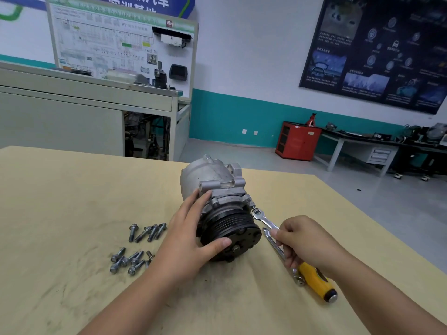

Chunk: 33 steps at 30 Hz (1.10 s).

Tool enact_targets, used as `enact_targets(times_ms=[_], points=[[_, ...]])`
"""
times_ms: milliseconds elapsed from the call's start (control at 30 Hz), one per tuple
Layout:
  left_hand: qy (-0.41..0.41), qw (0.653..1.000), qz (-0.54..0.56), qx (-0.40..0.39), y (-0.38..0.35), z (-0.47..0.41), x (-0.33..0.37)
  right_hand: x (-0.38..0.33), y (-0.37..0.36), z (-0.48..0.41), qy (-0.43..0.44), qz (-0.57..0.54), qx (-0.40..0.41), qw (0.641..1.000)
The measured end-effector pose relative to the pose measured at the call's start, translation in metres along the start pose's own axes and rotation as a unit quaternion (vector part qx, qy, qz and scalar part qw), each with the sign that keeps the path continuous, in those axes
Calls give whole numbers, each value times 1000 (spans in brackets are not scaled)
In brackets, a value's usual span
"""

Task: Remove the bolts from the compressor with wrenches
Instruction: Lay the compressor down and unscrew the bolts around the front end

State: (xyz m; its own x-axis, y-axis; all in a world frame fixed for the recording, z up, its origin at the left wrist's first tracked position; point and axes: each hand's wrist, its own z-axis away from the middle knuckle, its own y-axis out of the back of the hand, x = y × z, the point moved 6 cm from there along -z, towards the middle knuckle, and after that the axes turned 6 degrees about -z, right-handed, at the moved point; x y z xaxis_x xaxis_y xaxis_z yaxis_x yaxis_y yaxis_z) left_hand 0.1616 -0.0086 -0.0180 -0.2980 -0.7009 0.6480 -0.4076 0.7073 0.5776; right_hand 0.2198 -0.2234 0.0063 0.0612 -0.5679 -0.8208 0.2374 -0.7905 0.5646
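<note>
A grey metal compressor (212, 180) with a black ribbed pulley (232, 228) lies on its side on the tan table (72, 189). My left hand (191, 235) grips it, fingers on the housing and thumb on the pulley face. My right hand (304, 240) grips a silver wrench (263, 218) whose open jaw sits on a bolt (254, 209) at the compressor's right flange. Several loose bolts (147, 233) lie to the left of the compressor, with a second cluster of bolts (128, 259) nearer me.
A second silver wrench (278, 250) and a yellow-handled screwdriver (316, 281) lie on the table under my right hand. The table's far edge runs just behind the compressor. Beyond are a grey bench, a red cabinet (297, 141) and a work table.
</note>
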Motion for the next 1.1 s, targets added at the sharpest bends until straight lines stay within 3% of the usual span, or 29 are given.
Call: enact_targets(times_ms=[267,333,433,567,733,833,1100], points=[[2,1000,-3,-4,0,0,1,-16,-1,3,54,194,31,979],[2,1000,-2,-4,0,0,1,-17,-1,3,49,192,36,979],[3,1000,0,-6,0,-1,1,-11,-2,3,-24,85,4,996],[5,1000,-5,-6,0,-1,-1,-5,-5,5,-91,-56,-54,993],[0,1000,2,-4,1,0,1,4,-13,9,-230,-342,-105,905],[1,1000,3,-7,1,0,2,9,-16,9,-238,-359,-97,897],[4,1000,-3,-8,1,0,3,5,-23,9,-168,-322,-67,929]])
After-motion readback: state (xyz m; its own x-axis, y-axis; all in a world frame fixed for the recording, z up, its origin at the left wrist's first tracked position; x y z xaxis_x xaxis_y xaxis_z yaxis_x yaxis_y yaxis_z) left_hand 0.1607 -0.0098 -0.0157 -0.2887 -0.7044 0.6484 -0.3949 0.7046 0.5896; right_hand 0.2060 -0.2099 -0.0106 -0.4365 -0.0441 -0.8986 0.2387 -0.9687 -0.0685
